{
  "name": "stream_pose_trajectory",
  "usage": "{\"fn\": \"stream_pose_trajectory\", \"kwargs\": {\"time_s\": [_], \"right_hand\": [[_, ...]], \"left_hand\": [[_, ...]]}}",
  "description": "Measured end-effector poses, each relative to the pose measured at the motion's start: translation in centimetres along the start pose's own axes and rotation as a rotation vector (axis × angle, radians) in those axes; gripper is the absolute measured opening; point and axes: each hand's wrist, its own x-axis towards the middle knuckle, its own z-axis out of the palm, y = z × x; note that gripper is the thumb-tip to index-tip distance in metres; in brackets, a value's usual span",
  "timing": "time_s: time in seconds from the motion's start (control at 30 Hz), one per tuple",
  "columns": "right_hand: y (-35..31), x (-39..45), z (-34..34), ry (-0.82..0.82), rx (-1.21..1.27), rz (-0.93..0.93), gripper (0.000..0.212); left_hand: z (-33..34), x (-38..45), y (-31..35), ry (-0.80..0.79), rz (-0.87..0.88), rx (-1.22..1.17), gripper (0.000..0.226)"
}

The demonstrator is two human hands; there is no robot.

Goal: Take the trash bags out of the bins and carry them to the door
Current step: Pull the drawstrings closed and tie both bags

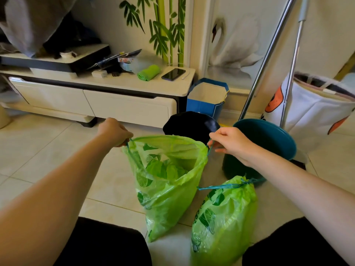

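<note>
Green trash bag (165, 181) hangs open-mouthed over the tiled floor (48, 150), before the black bin (190, 123). Left hand (115, 132) and right hand (230, 141) each pinch its drawstring. A tied bag (224, 217) rests beside the teal bin (269, 139).

The room was evenly and brightly lit by soft daylight-like light, with only faint shadows on the floor tiles (48, 150). Wide-angle distortion bent the metal poles (269, 54) and stretched the edges, and the corners looked soft and slightly blurred.
</note>
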Motion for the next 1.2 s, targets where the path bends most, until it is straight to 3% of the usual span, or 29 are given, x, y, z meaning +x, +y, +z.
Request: {"fn": "stream_pose_trajectory", "kwargs": {"time_s": [0.1,0.2,0.4,0.6,0.83,1.2], "right_hand": [[-1.9,-1.2,-0.2,0.004,0.078,-0.113,0.016],[-2.0,-2.5,-0.8,-0.011,0.084,-0.183,0.016],[-1.5,-2.9,-2.0,0.056,0.095,-0.159,0.015],[-4.4,-2.3,-0.4,0.059,0.158,-0.197,0.014],[-9.5,-3.5,0.4,0.113,0.240,-0.465,0.013],[-10.2,-3.2,1.1,0.191,0.225,-0.494,0.016]], "left_hand": [[0.0,-0.7,1.0,0.020,0.052,-0.216,0.015],[0.4,-1.4,2.4,0.000,0.167,-0.280,0.006],[1.3,-2.9,5.2,-0.113,0.283,-0.420,0.014],[1.1,-4.4,7.5,-0.034,0.380,-0.524,0.010],[-0.7,-6.4,9.6,0.039,0.540,-0.785,0.014],[0.4,-7.3,10.2,0.000,0.577,-0.731,0.014]]}}
